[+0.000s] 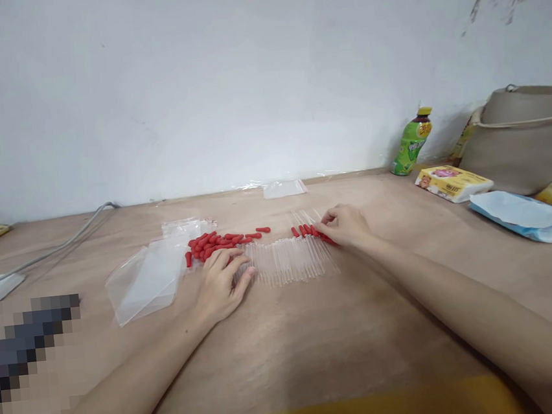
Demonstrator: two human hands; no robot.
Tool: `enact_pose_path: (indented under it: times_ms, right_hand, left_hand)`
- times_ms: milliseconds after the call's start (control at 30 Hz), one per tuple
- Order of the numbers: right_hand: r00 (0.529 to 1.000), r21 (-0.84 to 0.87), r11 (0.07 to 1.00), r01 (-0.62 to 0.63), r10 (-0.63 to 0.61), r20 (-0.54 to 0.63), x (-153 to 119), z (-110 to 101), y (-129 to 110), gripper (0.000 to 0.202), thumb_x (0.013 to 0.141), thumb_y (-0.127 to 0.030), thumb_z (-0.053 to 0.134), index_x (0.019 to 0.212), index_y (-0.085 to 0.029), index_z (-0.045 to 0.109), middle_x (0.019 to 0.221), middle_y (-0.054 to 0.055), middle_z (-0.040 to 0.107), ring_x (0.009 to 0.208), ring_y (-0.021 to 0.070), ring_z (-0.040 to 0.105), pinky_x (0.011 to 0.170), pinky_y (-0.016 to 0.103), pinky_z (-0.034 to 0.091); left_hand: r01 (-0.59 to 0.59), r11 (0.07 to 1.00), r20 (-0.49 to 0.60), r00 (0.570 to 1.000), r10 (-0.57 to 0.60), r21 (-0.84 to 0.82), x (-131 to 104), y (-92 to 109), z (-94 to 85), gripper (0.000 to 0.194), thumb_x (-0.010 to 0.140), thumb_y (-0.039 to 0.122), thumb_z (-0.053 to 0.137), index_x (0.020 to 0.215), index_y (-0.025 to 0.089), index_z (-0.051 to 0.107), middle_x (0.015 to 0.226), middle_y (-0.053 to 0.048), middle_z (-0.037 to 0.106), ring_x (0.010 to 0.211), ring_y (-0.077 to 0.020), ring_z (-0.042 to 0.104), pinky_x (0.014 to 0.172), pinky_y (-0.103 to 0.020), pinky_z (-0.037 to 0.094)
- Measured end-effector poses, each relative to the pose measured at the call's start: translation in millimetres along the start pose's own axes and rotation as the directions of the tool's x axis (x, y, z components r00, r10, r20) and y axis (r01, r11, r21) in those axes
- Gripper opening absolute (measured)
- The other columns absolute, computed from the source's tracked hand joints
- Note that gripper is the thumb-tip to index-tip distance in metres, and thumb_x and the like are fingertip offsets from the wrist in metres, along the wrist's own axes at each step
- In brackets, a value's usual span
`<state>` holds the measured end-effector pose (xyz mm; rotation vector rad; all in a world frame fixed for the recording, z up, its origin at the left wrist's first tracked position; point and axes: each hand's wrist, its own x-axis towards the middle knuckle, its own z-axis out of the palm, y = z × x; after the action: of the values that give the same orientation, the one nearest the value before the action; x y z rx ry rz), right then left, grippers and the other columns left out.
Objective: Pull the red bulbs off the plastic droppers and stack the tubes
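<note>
A row of thin clear tubes point(285, 259) lies side by side in the middle of the table. At its left end rests my left hand point(223, 278), fingers apart and touching the tubes. A heap of red rubber bulbs point(206, 242) lies just beyond that hand. Behind the row's right end are several droppers point(302, 230), clear tubes with red bulbs fitted, pointing away from me. My right hand point(345, 225) is closed on a dropper there, its red bulb partly hidden by the fingers.
Clear plastic bags point(149, 278) lie left of the bulbs, and another small bag point(284, 188) is by the wall. At the right stand a green bottle point(411, 143), a tissue pack point(453, 183), a blue-white packet point(525, 215) and a grey bag point(528, 143). A cable point(65, 243) crosses the left.
</note>
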<state>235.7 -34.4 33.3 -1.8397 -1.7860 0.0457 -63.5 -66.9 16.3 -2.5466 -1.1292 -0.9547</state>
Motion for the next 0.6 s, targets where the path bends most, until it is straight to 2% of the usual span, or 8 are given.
enact_pose_path:
  times_ms: [133,233,467,600]
  right_hand:
    - [0.999,-0.130,0.991,-0.030,0.033,0.026,4,4,-14,0.032,0.065,-0.052,0.057,0.060,-0.022,0.065,0.080,0.007,0.062,0.087,0.0255,0.053,0.077,0.039,0.034]
    - [0.995,-0.150,0.987,-0.064,0.075,0.070,6,7,-18,0.031,0.068,-0.050,0.054,0.060,-0.021,0.065,0.080,0.007,0.063,0.086,0.0253,0.054,0.077,0.039,0.035]
    - [0.975,-0.099,0.977,-0.191,0.200,0.093,9,8,-24,0.029,0.068,-0.041,0.053,0.053,-0.019,0.062,0.067,0.009,0.065,0.081,0.0245,0.058,0.076,0.036,0.036]
    - [0.956,-0.028,0.964,-0.265,0.267,0.118,11,0,-24,0.026,0.067,-0.038,0.052,0.053,-0.019,0.063,0.056,0.006,0.062,0.066,0.0213,0.059,0.065,0.032,0.038]
  left_hand:
    - [-0.011,1.000,0.006,1.000,0.011,-0.002,1,1,0.1,0.018,0.085,0.028,0.049,0.092,0.018,0.061,0.100,-0.008,0.057,0.097,-0.0217,0.052,0.084,-0.040,0.043]
    - [-0.018,1.000,0.010,1.000,0.018,-0.005,1,2,0.1,0.017,0.085,0.027,0.049,0.092,0.017,0.062,0.101,-0.008,0.057,0.097,-0.0219,0.052,0.083,-0.040,0.042]
    - [-0.028,0.999,0.008,1.000,0.029,-0.014,2,4,-0.3,0.017,0.085,0.027,0.049,0.091,0.018,0.062,0.100,-0.008,0.057,0.096,-0.0223,0.052,0.083,-0.040,0.043]
    - [-0.031,0.999,0.011,0.999,0.031,-0.012,2,3,0.1,0.017,0.085,0.028,0.049,0.092,0.017,0.061,0.101,-0.008,0.057,0.097,-0.0221,0.052,0.083,-0.040,0.044]
